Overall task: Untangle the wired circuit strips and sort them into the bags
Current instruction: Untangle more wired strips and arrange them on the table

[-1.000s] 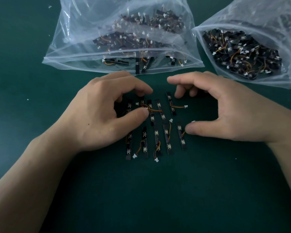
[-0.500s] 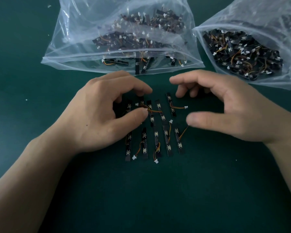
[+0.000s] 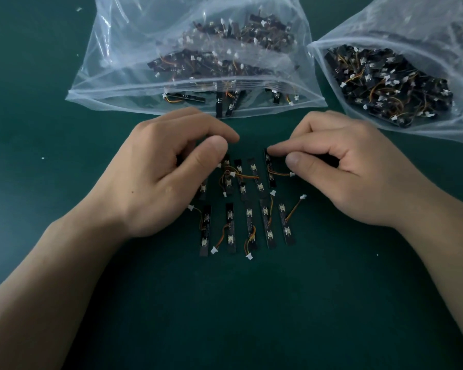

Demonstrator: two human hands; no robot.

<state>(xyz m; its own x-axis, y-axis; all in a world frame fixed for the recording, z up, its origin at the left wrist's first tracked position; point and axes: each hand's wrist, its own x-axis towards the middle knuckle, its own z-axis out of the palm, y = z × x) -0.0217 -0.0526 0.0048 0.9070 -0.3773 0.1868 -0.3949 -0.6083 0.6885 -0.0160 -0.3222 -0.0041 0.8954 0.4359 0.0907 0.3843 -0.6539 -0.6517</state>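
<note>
Two clear plastic bags are lying at the far side of the dark green table [image 3: 251,303] – the left bag [image 3: 118,62] and the right bag [image 3: 412,20] – and each is holding a heap of strips too tangled to count. Between the bags and the person, ten loose strips [image 3: 250,222] are lying on the table in two rows of five, a near row and a far row. Each is showing as a thin black bar carrying two small pale square parts and a short orange-and-yellow wire ending in a white plug. In the far row some wires are crossing over neighbouring strips. Two hands are working at the far row. The left hand [image 3: 166,172] is curling over its left end with thumb and fingertips close together, hiding what lies beneath – I cannot tell whether it is gripping anything. The right hand [image 3: 353,166] is curling too, its forefinger touching the far end of the far-right strip [image 3: 270,169] and its thumb just beside that strip's plug [image 3: 292,174]; a firm pinch cannot be made out.
</note>
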